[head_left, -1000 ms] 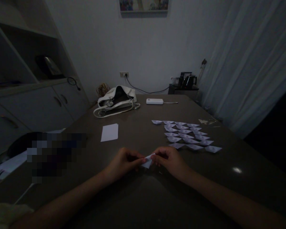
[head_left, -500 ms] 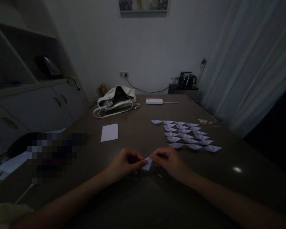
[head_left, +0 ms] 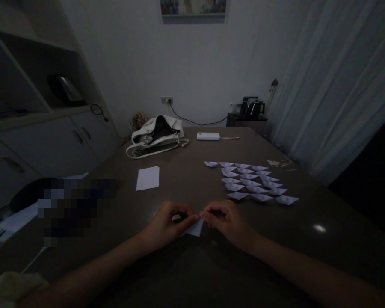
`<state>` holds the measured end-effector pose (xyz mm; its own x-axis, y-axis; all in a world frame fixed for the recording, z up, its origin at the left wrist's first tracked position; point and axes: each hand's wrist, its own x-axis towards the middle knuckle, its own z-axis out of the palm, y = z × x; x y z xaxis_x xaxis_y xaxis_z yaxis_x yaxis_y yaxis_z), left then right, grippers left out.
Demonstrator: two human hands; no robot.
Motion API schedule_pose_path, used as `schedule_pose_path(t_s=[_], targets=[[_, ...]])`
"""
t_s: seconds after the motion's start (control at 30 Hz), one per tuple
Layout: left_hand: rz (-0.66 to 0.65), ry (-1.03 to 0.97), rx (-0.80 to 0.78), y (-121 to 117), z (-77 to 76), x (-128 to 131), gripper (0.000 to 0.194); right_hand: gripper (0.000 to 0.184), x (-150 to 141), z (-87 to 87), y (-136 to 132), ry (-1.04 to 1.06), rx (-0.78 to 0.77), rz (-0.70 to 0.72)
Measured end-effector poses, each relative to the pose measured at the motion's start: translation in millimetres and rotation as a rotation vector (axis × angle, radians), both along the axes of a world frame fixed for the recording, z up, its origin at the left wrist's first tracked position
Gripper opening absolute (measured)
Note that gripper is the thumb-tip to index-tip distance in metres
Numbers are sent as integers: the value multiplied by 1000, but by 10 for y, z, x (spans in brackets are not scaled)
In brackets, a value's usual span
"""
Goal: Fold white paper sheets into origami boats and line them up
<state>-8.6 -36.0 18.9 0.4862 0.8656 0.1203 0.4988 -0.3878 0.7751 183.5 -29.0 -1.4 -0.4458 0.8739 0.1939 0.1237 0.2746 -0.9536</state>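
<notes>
Between my hands is a small folded piece of white paper (head_left: 195,229), its lower corner pointing down toward me. My left hand (head_left: 170,223) pinches it along the upper left with thumb and fingers. From the other side, my right hand (head_left: 226,220) pinches its upper right edge, the fingertips of both hands nearly touching. Part of the paper is hidden behind my left fingers. Beyond my right hand, several folded paper boats (head_left: 255,188) sit in rows. A stack of white paper sheets (head_left: 147,178) lies past my left hand.
A white handbag (head_left: 158,134) and a white power bank (head_left: 208,136) with a short cable stand at the table's far side. Scraps (head_left: 279,163) lie near the right edge. Blurred items (head_left: 80,205) and papers cover the left edge.
The folded paper has turned, and more of it shows below my left thumb. My two hands have drawn slightly closer together. The boats and the sheet stack stay put.
</notes>
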Motion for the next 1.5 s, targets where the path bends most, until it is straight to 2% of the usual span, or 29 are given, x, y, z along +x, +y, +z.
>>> schedule_pose_path(t_s=[0.17, 0.33, 0.43, 0.53, 0.67, 0.83, 0.9, 1.17, 1.37, 1.43, 1.5], targets=[[21, 55, 47, 48, 34, -48, 32, 25, 56, 56, 88, 53, -10, -89], [19, 61, 72, 55, 97, -101, 32, 25, 83, 116, 112, 57, -4, -97], [22, 56, 79, 62, 133, -162, 32, 25, 147, 154, 168, 56, 25, -147], [99, 56, 100, 99, 137, -212, 35, 24, 236, 185, 244, 57, 81, -241], [155, -19, 96, 134, 82, -197, 35, 25, 246, 180, 230, 12, 135, -207], [-9, -7, 122, 80, 26, -128, 27, 23, 139, 145, 87, -36, 148, -117], [-34, 17, 144, 58, 36, -119, 26, 23, 120, 143, 66, -47, 141, -108], [32, 71, 164, 37, 96, -124, 26, 26, 103, 144, 71, -25, 151, -146], [42, 74, 173, 82, 53, -179, 30, 26, 196, 169, 176, 74, 192, -325], [72, 82, 207, 98, 41, -191, 30, 28, 202, 173, 172, 65, 186, -323], [87, 92, 267, 104, 32, -192, 26, 34, 171, 156, 127, -45, 161, -198]])
